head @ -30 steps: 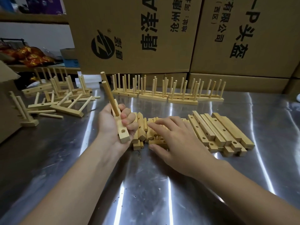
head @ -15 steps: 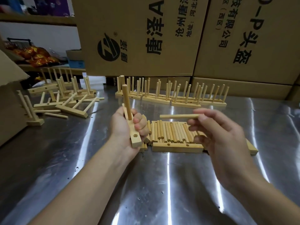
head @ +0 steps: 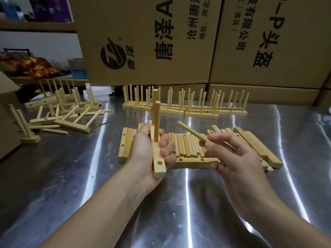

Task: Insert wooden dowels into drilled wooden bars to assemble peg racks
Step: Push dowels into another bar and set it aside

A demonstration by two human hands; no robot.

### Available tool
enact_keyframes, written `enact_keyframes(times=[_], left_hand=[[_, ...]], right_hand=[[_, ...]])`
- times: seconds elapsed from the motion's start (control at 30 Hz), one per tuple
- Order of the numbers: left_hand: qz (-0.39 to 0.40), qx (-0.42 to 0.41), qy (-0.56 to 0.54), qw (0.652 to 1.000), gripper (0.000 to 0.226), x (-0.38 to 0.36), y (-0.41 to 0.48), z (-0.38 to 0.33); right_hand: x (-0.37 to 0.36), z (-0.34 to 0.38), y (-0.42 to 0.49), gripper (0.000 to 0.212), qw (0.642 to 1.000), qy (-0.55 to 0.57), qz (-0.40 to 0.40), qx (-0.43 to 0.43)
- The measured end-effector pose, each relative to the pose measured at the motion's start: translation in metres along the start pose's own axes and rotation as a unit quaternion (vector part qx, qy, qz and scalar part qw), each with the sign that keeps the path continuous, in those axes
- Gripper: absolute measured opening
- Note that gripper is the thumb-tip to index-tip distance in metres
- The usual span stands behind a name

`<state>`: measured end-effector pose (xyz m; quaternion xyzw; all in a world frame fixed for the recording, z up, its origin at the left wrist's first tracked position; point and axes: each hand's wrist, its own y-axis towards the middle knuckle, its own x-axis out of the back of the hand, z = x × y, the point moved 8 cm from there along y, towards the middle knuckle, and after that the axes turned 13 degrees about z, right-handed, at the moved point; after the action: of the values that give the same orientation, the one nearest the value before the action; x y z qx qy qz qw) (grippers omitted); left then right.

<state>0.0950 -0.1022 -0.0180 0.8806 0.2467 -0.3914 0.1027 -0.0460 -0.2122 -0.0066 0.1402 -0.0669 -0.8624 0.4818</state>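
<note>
above the bench (head: 179, 203), midway between its side edges, the left hand (head: 145, 153) curls its fingers (head: 167, 146) round a pale drilled bar (head: 158, 170) with two round dowels (head: 157, 120) standing upright and one end hole bare. the right hand (head: 238, 158) pinches a tilted loose dowel (head: 191, 131) just beside it.

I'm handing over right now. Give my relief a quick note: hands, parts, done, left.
Left hand grips a pale drilled wooden bar, two round wooden dowels standing in it; its near end hole is empty.
Right hand pinches a loose wooden dowel, not yet inserted.
Spare dowels and blank bars lie on the steel table; finished peg racks stand behind.
Left: fill that hole, then the blanks.
</note>
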Motion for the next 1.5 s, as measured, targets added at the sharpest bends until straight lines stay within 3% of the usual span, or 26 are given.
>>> enact_keyframes(times=[0.13,0.3,0.47,0.7,0.8,0.9,1.1,1.27,1.5], left_hand=[[0.001,0.008,-0.005,1.000,0.043,-0.001,0.000,0.006],[0.005,0.008,-0.014,1.000,0.044,-0.003,0.000,0.006],[0.007,0.011,-0.019,1.000,0.045,-0.003,0.000,0.006],[0.004,0.011,-0.014,1.000,0.044,-0.002,0.000,0.007],[0.001,0.012,-0.014,1.000,0.043,-0.001,0.000,0.007],[0.001,0.013,-0.014,1.000,0.043,-0.001,-0.001,0.007],[-0.004,0.004,0.014,1.000,0.042,-0.001,-0.003,0.005],[0.007,-0.006,0.076,0.997,0.043,-0.003,-0.002,0.004],[0.025,-0.011,0.096,0.995,0.041,-0.003,-0.005,0.002]], right_hand=[[-0.003,-0.002,0.001,0.020,1.000,0.003,0.016,-0.012],[-0.019,-0.017,0.003,0.049,0.972,0.196,0.105,-0.083],[-0.032,-0.016,0.001,0.033,0.955,0.212,0.183,-0.096],[-0.034,-0.012,0.001,0.031,0.956,0.203,0.192,-0.094],[-0.030,-0.008,0.002,0.035,0.970,0.149,0.180,-0.066],[-0.028,-0.001,0.004,0.021,0.983,0.074,0.165,-0.022],[-0.022,0.008,0.002,0.017,0.987,-0.070,0.144,0.026],[-0.038,0.027,-0.007,0.013,0.950,-0.225,0.186,0.107],[-0.062,0.032,-0.024,0.015,0.849,-0.438,0.243,0.166]])
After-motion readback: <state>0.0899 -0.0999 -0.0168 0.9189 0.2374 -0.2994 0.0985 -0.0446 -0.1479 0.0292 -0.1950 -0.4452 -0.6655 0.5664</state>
